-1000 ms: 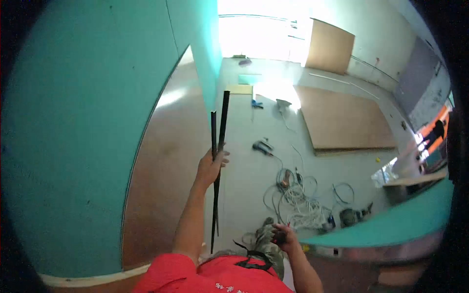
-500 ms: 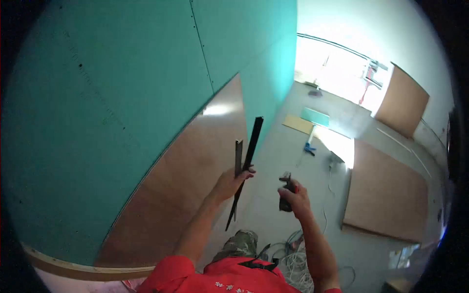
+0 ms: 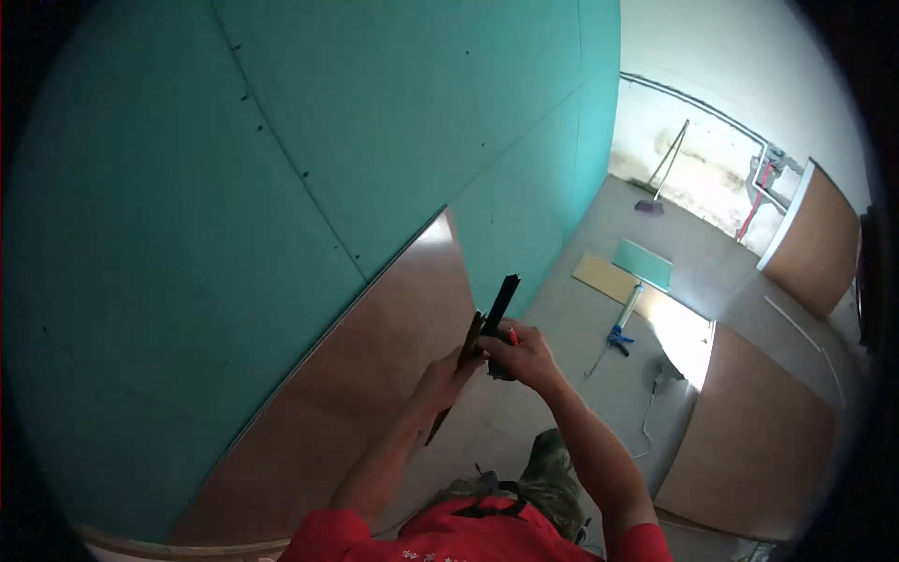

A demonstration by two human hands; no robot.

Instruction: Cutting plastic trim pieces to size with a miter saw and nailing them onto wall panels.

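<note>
My left hand (image 3: 442,379) is closed around two narrow black strips (image 3: 504,295), held slanting in front of a brown board (image 3: 328,393) that leans on the teal panel wall (image 3: 169,234). My right hand (image 3: 529,356) is closed on a dark hand tool (image 3: 502,373) with a red part (image 3: 513,337), right at the strips beside my left hand. The tool's working end is mostly hidden behind fingers and strips, so whether it touches them is unclear.
On the floor (image 3: 609,393) lie a yellow board (image 3: 595,276), a teal offcut (image 3: 641,262), a caulking gun (image 3: 620,337), a cord (image 3: 646,426) and a large brown board (image 3: 749,431). A broom (image 3: 649,206) and another board (image 3: 810,248) stand by the far wall.
The view has swung left toward the teal wall. My right hand, with the dark tool, has risen to meet my left hand at the strips.
</note>
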